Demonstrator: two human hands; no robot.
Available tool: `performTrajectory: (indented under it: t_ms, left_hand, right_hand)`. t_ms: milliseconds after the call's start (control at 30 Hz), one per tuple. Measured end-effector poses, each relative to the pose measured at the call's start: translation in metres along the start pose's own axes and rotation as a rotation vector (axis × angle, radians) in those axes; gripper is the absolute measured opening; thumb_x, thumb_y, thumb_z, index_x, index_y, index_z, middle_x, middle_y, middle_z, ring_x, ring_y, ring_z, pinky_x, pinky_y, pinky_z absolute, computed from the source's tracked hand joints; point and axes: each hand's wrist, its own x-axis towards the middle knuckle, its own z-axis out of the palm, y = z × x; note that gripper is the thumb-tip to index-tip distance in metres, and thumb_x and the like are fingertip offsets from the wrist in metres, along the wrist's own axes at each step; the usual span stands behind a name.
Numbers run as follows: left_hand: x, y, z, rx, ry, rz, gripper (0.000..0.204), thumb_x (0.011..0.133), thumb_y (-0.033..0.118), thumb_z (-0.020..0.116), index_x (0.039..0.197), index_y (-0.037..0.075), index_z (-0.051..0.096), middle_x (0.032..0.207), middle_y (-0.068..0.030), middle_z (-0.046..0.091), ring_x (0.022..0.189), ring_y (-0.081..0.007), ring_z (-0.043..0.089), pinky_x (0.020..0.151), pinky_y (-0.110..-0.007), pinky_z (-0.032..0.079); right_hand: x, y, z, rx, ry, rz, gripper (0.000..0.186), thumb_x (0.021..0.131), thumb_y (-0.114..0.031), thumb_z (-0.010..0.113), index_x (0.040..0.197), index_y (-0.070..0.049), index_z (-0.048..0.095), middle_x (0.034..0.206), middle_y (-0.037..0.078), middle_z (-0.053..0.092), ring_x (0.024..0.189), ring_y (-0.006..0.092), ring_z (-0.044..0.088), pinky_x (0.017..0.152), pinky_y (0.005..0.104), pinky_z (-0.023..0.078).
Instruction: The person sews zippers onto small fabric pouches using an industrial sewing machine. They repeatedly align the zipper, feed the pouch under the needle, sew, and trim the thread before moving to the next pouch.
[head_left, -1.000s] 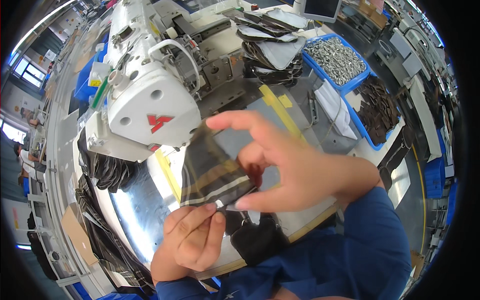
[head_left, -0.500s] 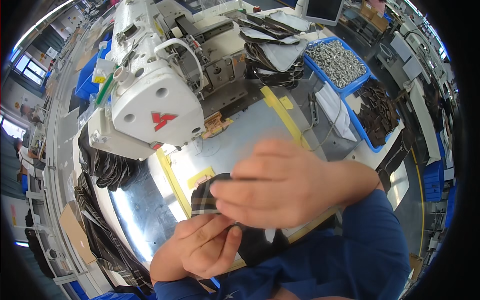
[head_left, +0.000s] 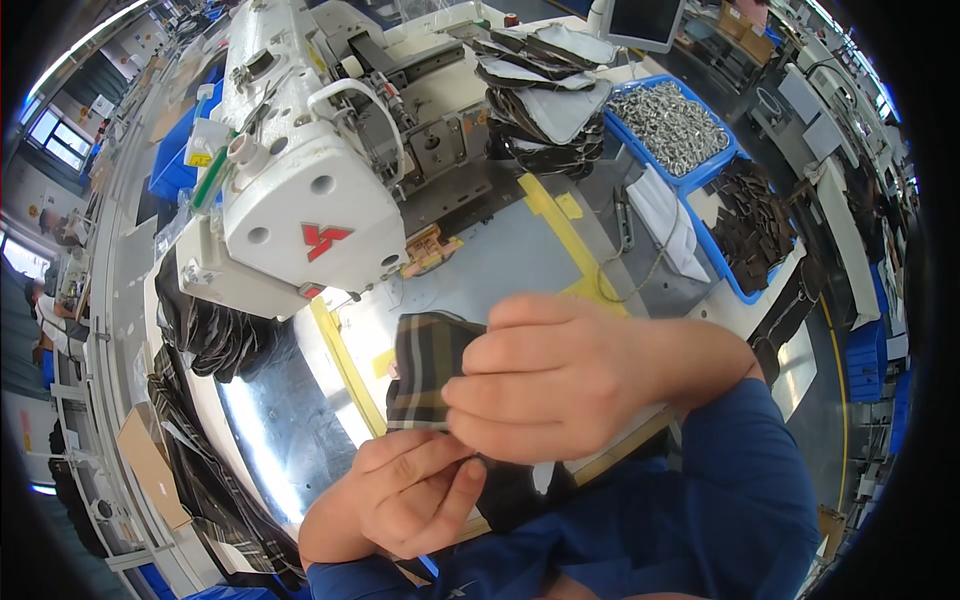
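Note:
A dark plaid fabric piece (head_left: 425, 365) stands partly raised between my hands, above the shiny metal work plate (head_left: 455, 285). My left hand (head_left: 405, 495) is closed in a pinch at its lower edge, thumb against fingers. With fingers curled, my right hand (head_left: 565, 380) grips the same piece from the right and covers much of it. Both sets of fingertips meet near the fabric's lower part; whether something small sits between them is hidden. Darker cloth (head_left: 515, 495) hangs below my right hand, close to my body.
A white sewing machine (head_left: 310, 220) stands ahead to the left. Dark, pale-lined pieces (head_left: 550, 100) are stacked behind the plate. At right are a blue bin (head_left: 737, 150) of metal rings (head_left: 670, 125) and brown tabs (head_left: 750, 225), a white cloth (head_left: 662, 220) and snips (head_left: 625, 220). Yellow tape (head_left: 345, 365) borders the plate.
My right hand has lowered slightly and its fingers have curled in onto the fabric. More of the plaid now shows, standing higher. The left hand has barely moved.

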Motion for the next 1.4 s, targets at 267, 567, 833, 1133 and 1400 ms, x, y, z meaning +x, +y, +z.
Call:
performTrajectory:
  t_ms: [267, 567, 833, 1133, 1400]
  left_hand:
    - [-0.002, -0.003, 0.000, -0.046, 0.026, -0.116, 0.025, 0.077, -0.003, 0.080, 0.100, -0.005, 0.071, 0.079, -0.0097, 0.066, 0.090, -0.0325, 0.075, 0.076, -0.040, 0.061]
    - [-0.001, -0.008, 0.003, -0.076, 0.163, -0.177, 0.025, 0.073, -0.004, 0.083, 0.096, -0.006, 0.073, 0.083, -0.0101, 0.065, 0.090, -0.0335, 0.076, 0.066, -0.040, 0.061]
    - [0.009, -0.008, -0.024, -0.083, 0.087, -0.167, 0.026, 0.075, 0.008, 0.088, 0.096, -0.002, 0.076, 0.085, -0.0108, 0.068, 0.086, -0.0330, 0.076, 0.068, -0.037, 0.061]
    - [0.015, -0.010, -0.042, -0.359, 0.037, -0.498, 0.019, 0.075, 0.001, 0.082, 0.094, -0.001, 0.082, 0.094, -0.0149, 0.076, 0.076, -0.0279, 0.075, 0.065, -0.035, 0.059]
    - [0.010, -0.003, -0.033, -0.038, 0.102, -0.308, 0.028, 0.065, 0.004, 0.082, 0.093, 0.004, 0.083, 0.100, -0.0099, 0.071, 0.084, -0.0235, 0.072, 0.067, -0.033, 0.058]
  right_hand:
    - [-0.001, 0.010, 0.011, 0.052, 0.017, 0.072, 0.014, 0.081, -0.016, 0.073, 0.087, -0.007, 0.064, 0.090, 0.003, 0.061, 0.091, 0.0223, 0.063, 0.077, 0.0349, 0.049]
    - [-0.002, 0.005, 0.013, 0.067, 0.075, 0.013, 0.018, 0.082, -0.014, 0.073, 0.093, -0.002, 0.068, 0.086, 0.006, 0.061, 0.084, 0.0225, 0.066, 0.074, 0.0364, 0.052]
    - [-0.007, 0.002, 0.008, 0.121, 0.040, -0.008, 0.012, 0.085, -0.012, 0.073, 0.088, -0.002, 0.069, 0.085, 0.007, 0.064, 0.076, 0.0225, 0.067, 0.067, 0.0350, 0.052]
    - [-0.004, 0.003, 0.015, 0.300, 0.070, -0.018, 0.014, 0.086, -0.014, 0.072, 0.091, -0.002, 0.067, 0.089, 0.007, 0.064, 0.075, 0.0213, 0.065, 0.063, 0.0346, 0.049]
    - [-0.001, 0.002, 0.013, 0.331, 0.066, -0.034, 0.013, 0.091, -0.013, 0.072, 0.096, -0.002, 0.069, 0.093, 0.007, 0.067, 0.079, 0.0218, 0.067, 0.065, 0.0348, 0.051]
